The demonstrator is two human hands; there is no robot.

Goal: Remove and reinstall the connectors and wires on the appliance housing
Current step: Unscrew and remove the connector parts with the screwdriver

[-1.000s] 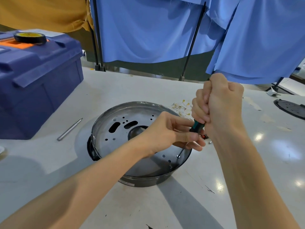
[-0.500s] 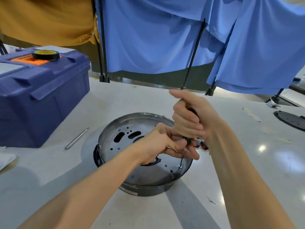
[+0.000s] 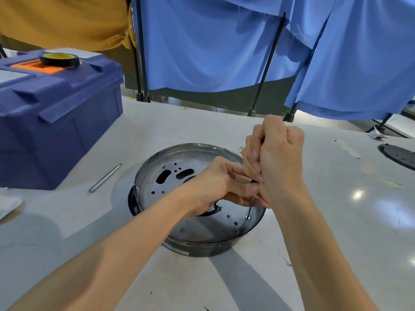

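While both forearms reach in from the near edge, the white table [image 3: 336, 232] takes up most of what I can see, with blue curtains [image 3: 202, 52] hanging behind it and a yellow cloth [image 3: 62, 21] cut off at the top left. A blue toolbox [image 3: 56, 122] sits on the table's left side, its near end out of sight.

The housing [image 3: 202, 249], a round metal pan with holes in its floor, rests open side up in the middle of the table.

The right hand [image 3: 278, 162] is a tight fist above the pan's right rim, wrapped around the screwdriver [image 3: 251, 205] so that the handle is almost wholly hidden. The left hand [image 3: 215, 185] reaches across the pan, and its thumb and fingers pinch the tool just below that fist; the fingertips are partly covered.

A black disc [image 3: 399, 156] is cut off at the right edge. A roll of tape [image 3: 59, 59] lies on the toolbox lid, and a metal rod [image 3: 105, 178] lies between toolbox and pan.

Under the left wrist a dark curved piece [image 3: 213, 211] shows; I cannot tell what it is. The tool's thin shaft stands nearly upright, its tip on a screw [image 3: 247, 217] in the pan's floor.
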